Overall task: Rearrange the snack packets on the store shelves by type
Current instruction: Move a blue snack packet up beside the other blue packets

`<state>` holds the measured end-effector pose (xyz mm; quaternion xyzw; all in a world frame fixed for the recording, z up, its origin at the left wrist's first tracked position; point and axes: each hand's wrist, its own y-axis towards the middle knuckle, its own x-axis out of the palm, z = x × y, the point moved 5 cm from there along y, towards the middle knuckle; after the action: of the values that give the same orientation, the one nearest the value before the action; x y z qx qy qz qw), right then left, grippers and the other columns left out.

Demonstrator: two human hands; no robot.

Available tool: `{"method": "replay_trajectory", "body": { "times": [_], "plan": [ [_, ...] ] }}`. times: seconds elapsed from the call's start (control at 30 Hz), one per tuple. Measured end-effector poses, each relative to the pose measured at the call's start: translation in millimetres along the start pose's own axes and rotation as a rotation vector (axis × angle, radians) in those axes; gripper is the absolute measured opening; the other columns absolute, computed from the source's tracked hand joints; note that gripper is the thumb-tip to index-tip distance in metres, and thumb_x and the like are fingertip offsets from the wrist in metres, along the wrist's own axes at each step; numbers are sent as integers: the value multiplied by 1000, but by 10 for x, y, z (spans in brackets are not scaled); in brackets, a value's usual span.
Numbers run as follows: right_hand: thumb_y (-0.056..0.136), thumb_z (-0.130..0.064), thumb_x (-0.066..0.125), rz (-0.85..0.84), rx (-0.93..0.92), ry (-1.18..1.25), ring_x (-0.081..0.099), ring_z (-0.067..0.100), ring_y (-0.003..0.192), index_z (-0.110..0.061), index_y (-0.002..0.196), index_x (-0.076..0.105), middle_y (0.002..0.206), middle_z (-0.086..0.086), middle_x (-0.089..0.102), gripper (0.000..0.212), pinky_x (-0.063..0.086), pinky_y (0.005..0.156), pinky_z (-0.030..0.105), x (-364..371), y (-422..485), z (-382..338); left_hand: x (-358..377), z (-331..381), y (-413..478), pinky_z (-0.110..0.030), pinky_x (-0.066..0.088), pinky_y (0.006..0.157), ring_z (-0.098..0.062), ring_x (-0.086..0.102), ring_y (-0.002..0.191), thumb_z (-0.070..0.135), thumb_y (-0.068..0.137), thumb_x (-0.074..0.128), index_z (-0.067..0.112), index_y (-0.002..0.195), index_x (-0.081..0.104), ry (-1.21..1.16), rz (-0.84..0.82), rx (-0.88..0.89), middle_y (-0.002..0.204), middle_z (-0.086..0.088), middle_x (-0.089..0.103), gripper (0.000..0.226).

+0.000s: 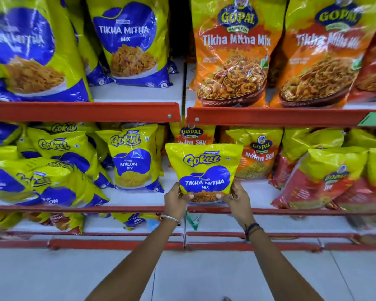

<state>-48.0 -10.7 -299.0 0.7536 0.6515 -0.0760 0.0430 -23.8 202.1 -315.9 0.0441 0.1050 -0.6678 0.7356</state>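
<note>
A small yellow and blue Gokul Tikha Mitha Mix packet (204, 168) is held upright in front of the middle shelf, at the joint between two shelf bays. My left hand (175, 200) grips its lower left corner and my right hand (237, 199) grips its lower right corner. Large Gokul Tikha Mitha Mix bags (126, 40) stand on the upper shelf to the left. Gokul Nylon Sev packets (131, 161) fill the middle shelf on the left. Gopal Nylon Sev packets (257, 153) stand just behind and right of the held packet.
Large orange Gopal Tikha Mitha Mix bags (232, 53) stand on the upper right shelf. Red and yellow Gopal Sev packets (326, 179) lean on the middle shelf at right. Red shelf rails (83, 111) front each level. A lower shelf holds more packets (137, 220). Pale floor tiles (52, 276) lie below.
</note>
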Motion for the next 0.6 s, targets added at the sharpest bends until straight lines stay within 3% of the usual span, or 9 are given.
{"method": "replay_trajectory", "body": {
  "times": [0.03, 0.2, 0.27, 0.33, 0.43, 0.5, 0.6],
  "plan": [
    [79, -1, 71, 11, -13, -5, 62, 2, 107, -22, 128, 53, 122, -11, 65, 57, 52, 89, 27, 18, -72, -78, -68, 54, -68, -51, 55, 83, -19, 67, 90, 10, 62, 71, 40, 96, 65, -6, 9, 3, 87, 16, 74, 46],
    [79, -9, 75, 44, -119, 54, 63, 5, 110, -15, 127, 59, 123, -4, 67, 51, 51, 90, 26, 127, -320, -565, -455, 583, -357, -52, 54, 86, -26, 67, 92, -1, 70, 71, 19, 96, 65, -91, 29, 66, 97, -10, 72, 34],
    [77, -11, 76, 65, -164, 100, 65, 4, 106, -11, 124, 61, 118, -5, 69, 49, 51, 86, 20, 167, -397, -829, -645, 813, -397, -50, 55, 85, -25, 68, 90, 12, 66, 75, 12, 96, 66, -116, 41, 102, 96, -10, 73, 31],
    [76, -10, 76, 65, -209, 133, 67, 4, 99, -8, 119, 65, 112, -3, 73, 44, 52, 82, 17, 198, -417, -1095, -824, 1056, -404, -48, 56, 84, -22, 69, 85, 27, 58, 77, 18, 91, 68, -122, 59, 127, 91, -7, 74, 36],
    [74, -14, 78, 37, -242, 150, 68, 6, 96, -11, 113, 69, 104, -6, 75, 40, 54, 79, 17, 216, -421, -1423, -1014, 1366, -391, -48, 56, 83, -20, 69, 83, 24, 56, 82, 31, 80, 66, -89, 90, 150, 86, -4, 73, 30],
    [71, -21, 79, 20, -251, 132, 69, 8, 99, -18, 109, 71, 105, -6, 75, 40, 54, 82, 20, 227, -421, -1587, -1118, 1525, -396, -48, 57, 82, -20, 71, 84, 30, 53, 83, 29, 82, 68, -48, 104, 180, 86, -5, 75, 32],
    [72, -12, 79, 0, -268, 143, 70, 8, 94, -27, 100, 72, 96, -11, 77, 33, 56, 83, 25, 248, -419, -1760, -1206, 1637, -408, -45, 58, 82, -17, 71, 85, 34, 55, 85, 19, 94, 69, -3, 118, 178, 91, -6, 76, 44]
  ]
}}
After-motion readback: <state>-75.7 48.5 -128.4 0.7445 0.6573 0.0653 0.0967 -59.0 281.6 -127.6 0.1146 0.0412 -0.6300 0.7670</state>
